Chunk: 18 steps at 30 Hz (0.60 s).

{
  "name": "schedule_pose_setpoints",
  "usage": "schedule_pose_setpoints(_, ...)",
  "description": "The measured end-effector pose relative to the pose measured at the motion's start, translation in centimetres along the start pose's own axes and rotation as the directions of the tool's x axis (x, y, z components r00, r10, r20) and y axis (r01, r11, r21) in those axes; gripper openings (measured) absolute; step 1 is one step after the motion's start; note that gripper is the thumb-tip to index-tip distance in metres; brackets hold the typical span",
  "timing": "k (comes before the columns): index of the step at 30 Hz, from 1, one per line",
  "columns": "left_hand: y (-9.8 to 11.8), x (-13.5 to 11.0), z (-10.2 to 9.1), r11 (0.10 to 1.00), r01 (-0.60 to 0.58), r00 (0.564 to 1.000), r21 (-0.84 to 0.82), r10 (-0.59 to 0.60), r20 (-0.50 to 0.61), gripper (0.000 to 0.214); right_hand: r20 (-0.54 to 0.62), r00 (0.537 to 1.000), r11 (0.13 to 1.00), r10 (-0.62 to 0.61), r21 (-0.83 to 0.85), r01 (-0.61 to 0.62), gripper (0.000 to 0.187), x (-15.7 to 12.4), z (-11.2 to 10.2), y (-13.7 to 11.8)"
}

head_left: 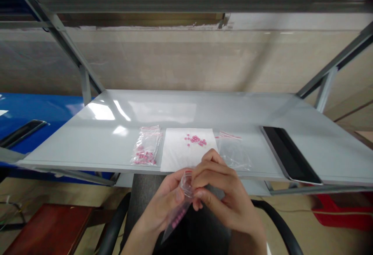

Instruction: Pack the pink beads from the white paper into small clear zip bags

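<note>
Both my hands are in front of the table's near edge, pinching the top of a small clear zip bag (178, 217) with pink beads at its bottom. My left hand (163, 204) grips the bag from the left, and my right hand (224, 193) presses its rim from the right, fingers closed. On the table lies a white sheet (180, 154) with several loose pink beads (196, 139). Left of the sheet lies a filled bead bag (145, 146). Right of it lie empty clear bags (234, 152).
The grey table (101, 138) has a dark tablet (290, 154) at its right end. Slanted metal frame struts rise at both back corners. Black chair armrests (115, 224) flank my lap. A blue surface (32, 111) lies left, a red object (344, 208) on the floor right.
</note>
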<state>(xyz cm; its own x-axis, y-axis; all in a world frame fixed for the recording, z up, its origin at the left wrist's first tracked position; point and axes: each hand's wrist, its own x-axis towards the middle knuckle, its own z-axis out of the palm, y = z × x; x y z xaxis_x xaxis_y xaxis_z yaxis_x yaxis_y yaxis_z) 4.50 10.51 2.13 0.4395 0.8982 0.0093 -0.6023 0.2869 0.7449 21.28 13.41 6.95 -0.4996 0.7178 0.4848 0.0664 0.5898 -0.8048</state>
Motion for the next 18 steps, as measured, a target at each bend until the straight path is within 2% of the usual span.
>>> schedule_pose_setpoints(5,-0.2,0.0,0.1,0.998,0.049,0.999,-0.041,-0.049,-0.012,0.059,0.045,0.998,0.997,-0.037,0.066,0.034,0.027,0.2,0.4,0.2)
schedule_pose_setpoints(8,-0.4,0.0,-0.2,0.993,0.094,0.995,-0.071,-0.096,-0.025,0.062,0.078,0.997,0.996,-0.019,0.094,0.011,0.029,0.3,0.6,0.4)
schedule_pose_setpoints(13,-0.3,0.1,-0.7,0.995,0.057,0.998,-0.083,-0.057,0.0,0.053,0.146,0.988,0.998,0.057,-0.029,-0.054,0.032,0.1,0.4,0.4)
schedule_pose_setpoints(18,-0.5,-0.1,-1.0,0.993,0.065,0.998,-0.098,-0.066,-0.011,0.053,0.14,0.989,0.995,0.053,-0.091,-0.04,0.028,-0.2,0.3,0.4)
